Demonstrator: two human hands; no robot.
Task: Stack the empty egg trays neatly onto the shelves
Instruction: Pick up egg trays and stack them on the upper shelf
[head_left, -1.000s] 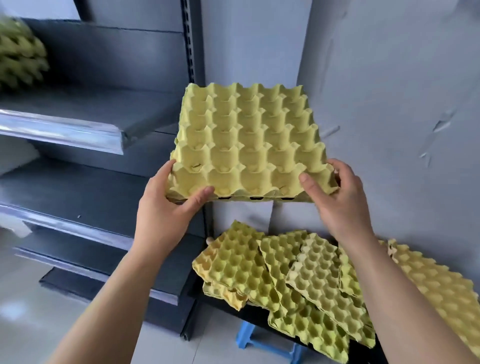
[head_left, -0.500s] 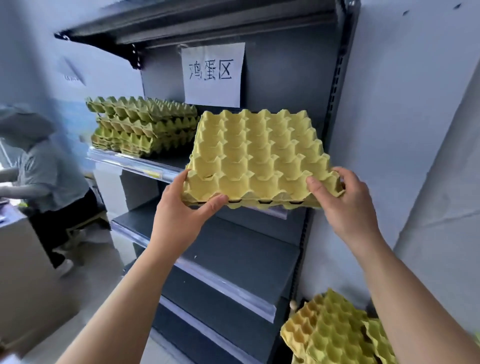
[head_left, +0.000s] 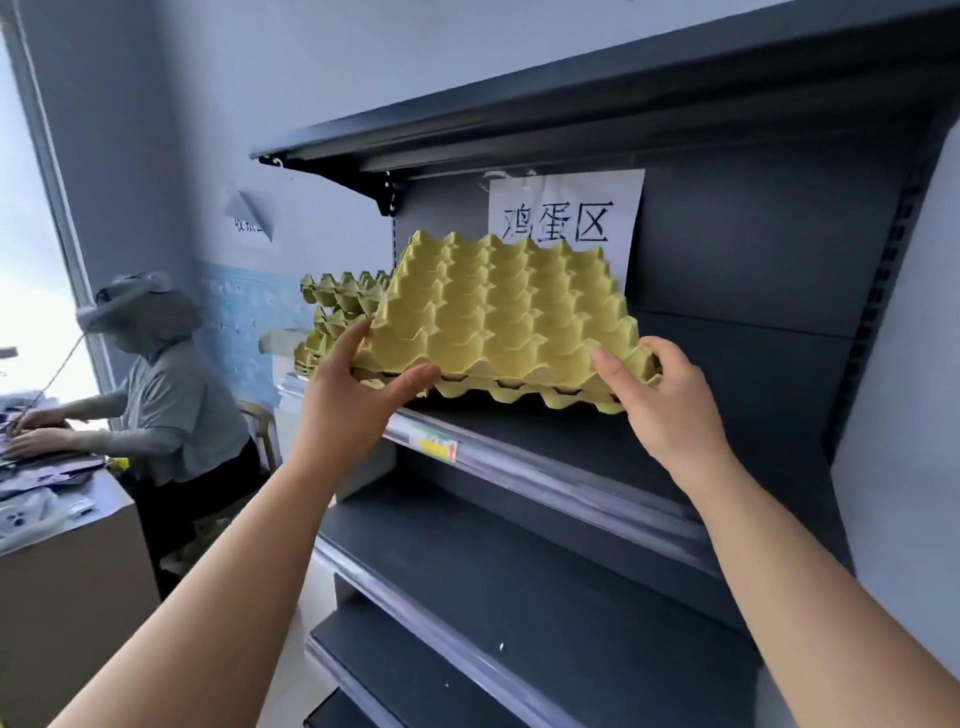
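Note:
Yellow egg trays (head_left: 498, 317), nested in a thin bundle, hang just above the front edge of the upper dark shelf (head_left: 582, 447). My left hand (head_left: 358, 400) grips the near left corner, thumb on top and fingers along the side. My right hand (head_left: 660, 400) grips the near right corner the same way. A stack of greenish egg trays (head_left: 337, 306) stands on the same shelf to the left, partly hidden behind the held trays.
A paper sign (head_left: 566, 218) hangs on the shelf's back panel under the top shelf (head_left: 571, 114). Lower dark shelves (head_left: 519, 582) step out below. At the left a person (head_left: 166, 395) in a hat sits at a cluttered counter (head_left: 57, 525).
I have raised the trays from beside the lower shelves up to the upper shelf and moved them toward it. The pile of trays lower right has left the view.

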